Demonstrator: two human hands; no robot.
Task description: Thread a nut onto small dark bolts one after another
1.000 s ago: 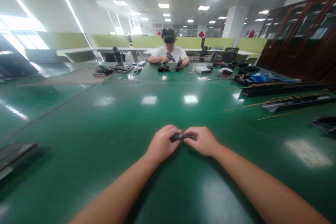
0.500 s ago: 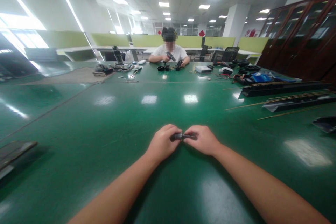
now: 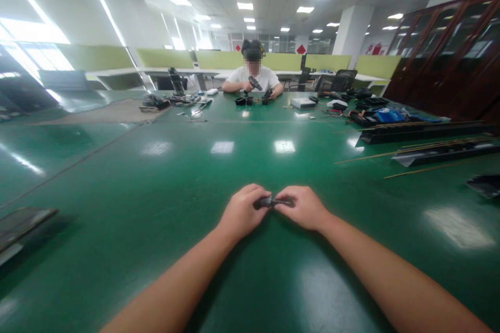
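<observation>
In the head view, a small dark tool (image 3: 266,202), slim and rod-like, with a thicker blackish body, a greyish collar and a narrow shaft, lies level between the two hands above the near part of the glossy green counter (image 3: 175,177). The left hand (image 3: 242,212) is closed around the thick body, and the right hand (image 3: 303,209) pinches the thin shaft between thumb and fingers; its finer details are blurred.

Both hands (image 3: 272,208) nearly meeting, fingers curled
</observation>
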